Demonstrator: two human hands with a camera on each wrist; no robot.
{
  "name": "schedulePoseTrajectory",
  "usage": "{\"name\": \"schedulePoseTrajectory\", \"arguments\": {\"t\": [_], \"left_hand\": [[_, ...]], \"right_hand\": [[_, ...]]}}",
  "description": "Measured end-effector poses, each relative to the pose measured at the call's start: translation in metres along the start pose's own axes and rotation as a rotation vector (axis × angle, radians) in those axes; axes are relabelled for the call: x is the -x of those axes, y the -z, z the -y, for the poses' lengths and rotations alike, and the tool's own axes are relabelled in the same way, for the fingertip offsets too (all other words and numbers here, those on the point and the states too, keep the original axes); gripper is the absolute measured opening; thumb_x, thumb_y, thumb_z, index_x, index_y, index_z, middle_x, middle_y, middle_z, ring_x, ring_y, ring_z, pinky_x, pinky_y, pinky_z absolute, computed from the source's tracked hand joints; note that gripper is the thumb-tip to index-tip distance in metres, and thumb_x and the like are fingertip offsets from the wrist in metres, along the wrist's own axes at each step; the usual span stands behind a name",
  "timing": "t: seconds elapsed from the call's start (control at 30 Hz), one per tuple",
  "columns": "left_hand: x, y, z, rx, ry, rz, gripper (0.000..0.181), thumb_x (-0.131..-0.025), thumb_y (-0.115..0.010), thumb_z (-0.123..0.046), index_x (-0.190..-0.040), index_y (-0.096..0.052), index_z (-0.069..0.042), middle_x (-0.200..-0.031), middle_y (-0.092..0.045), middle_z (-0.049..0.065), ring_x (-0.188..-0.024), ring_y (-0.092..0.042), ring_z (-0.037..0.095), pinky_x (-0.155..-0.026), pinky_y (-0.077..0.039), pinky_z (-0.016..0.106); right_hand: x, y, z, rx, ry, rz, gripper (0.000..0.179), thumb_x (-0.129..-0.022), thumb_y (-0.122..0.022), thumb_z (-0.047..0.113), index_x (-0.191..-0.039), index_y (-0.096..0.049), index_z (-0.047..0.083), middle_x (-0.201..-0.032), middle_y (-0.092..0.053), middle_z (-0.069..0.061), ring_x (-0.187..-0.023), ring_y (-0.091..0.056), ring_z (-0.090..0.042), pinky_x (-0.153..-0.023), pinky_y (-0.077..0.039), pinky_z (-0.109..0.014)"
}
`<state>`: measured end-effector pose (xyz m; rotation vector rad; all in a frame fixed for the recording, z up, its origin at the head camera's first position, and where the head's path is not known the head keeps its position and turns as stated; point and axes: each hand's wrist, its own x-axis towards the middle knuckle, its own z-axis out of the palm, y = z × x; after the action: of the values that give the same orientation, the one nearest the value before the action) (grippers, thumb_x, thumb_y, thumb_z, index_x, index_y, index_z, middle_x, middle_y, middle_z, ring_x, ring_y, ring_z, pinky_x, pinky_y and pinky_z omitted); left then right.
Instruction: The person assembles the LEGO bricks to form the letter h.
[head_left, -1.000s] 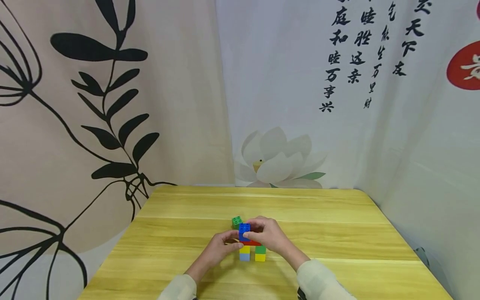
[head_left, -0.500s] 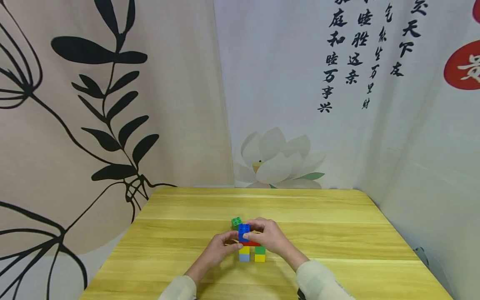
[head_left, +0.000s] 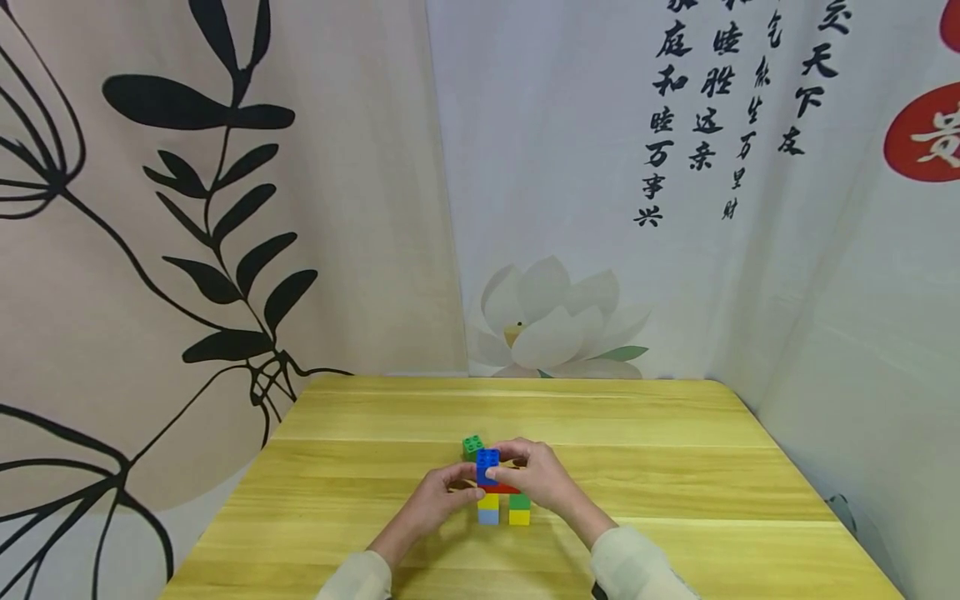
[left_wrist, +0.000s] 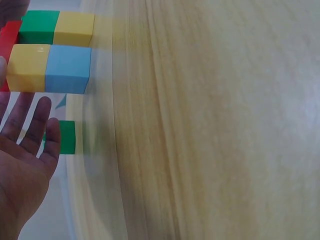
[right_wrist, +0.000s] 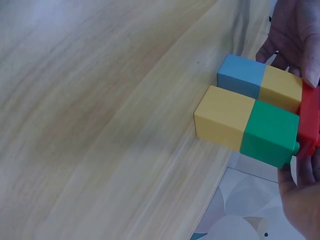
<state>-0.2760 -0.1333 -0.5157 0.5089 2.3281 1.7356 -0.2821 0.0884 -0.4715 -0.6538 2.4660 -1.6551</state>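
Note:
In the head view two short columns of toy building bricks stand side by side: a yellow brick (head_left: 488,502) on a light blue brick (head_left: 488,517), and a green brick (head_left: 519,502) on another yellow brick (head_left: 519,517). Across their tops lies a red brick (head_left: 506,489), with a blue brick (head_left: 487,463) above its left end. My right hand (head_left: 542,477) pinches the blue brick, thumb in front. From the left, my left hand (head_left: 438,502) grips the red brick's end; its thumb (right_wrist: 311,62) touches the red in the right wrist view. Its other fingertips are partly hidden.
A loose green brick (head_left: 472,447) stands behind the columns, close to the fingers. The wooden table (head_left: 675,467) stretches out around the hands, and its far edge meets a printed curtain (head_left: 555,167).
Both hands keep their hold on the bricks, which look the same. Only the head view has shifted very slightly.

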Motion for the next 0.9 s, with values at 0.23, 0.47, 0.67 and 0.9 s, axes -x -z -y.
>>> {"name": "schedulePoseTrajectory", "arguments": {"t": [0.23, 0.47, 0.67, 0.9], "left_hand": [[-0.002, 0.0, -0.003, -0.023, -0.002, -0.001, 0.035, -0.093, -0.071, -0.034, -0.123, -0.068, -0.015, -0.116, -0.067, 0.001, -0.106, -0.06, 0.023, -0.087, -0.052, 0.042], [-0.003, 0.002, -0.001, -0.053, -0.021, -0.005, 0.035, -0.093, -0.07, -0.035, -0.122, -0.068, -0.015, -0.114, -0.068, 0.0, -0.104, -0.061, 0.022, -0.088, -0.051, 0.041], [-0.002, 0.002, 0.0, -0.056, -0.032, -0.01, 0.037, -0.093, -0.071, -0.032, -0.123, -0.067, -0.01, -0.113, -0.069, 0.003, -0.102, -0.061, 0.022, -0.086, -0.052, 0.039], [-0.002, 0.002, 0.0, -0.059, -0.009, -0.007, 0.039, -0.093, -0.071, -0.033, -0.124, -0.067, -0.01, -0.113, -0.069, 0.003, -0.102, -0.061, 0.022, -0.084, -0.052, 0.037]], "right_hand": [[0.002, 0.002, 0.003, -0.023, -0.019, -0.002, 0.044, -0.091, -0.074, 0.031, -0.128, -0.066, 0.01, -0.122, -0.063, -0.007, -0.109, -0.061, -0.031, -0.088, -0.054, -0.045], [0.004, 0.009, 0.002, -0.022, -0.02, -0.011, 0.052, -0.091, -0.074, 0.033, -0.136, -0.06, 0.01, -0.125, -0.063, -0.013, -0.111, -0.061, -0.032, -0.089, -0.053, -0.042], [0.007, 0.017, 0.003, -0.044, -0.002, -0.054, 0.049, -0.093, -0.071, 0.029, -0.135, -0.059, 0.007, -0.125, -0.063, -0.014, -0.113, -0.06, -0.033, -0.092, -0.052, -0.042], [0.014, 0.023, -0.006, -0.041, -0.009, -0.102, 0.04, -0.095, -0.069, 0.028, -0.129, -0.063, 0.007, -0.12, -0.065, -0.009, -0.11, -0.061, -0.027, -0.09, -0.053, -0.038]]}}
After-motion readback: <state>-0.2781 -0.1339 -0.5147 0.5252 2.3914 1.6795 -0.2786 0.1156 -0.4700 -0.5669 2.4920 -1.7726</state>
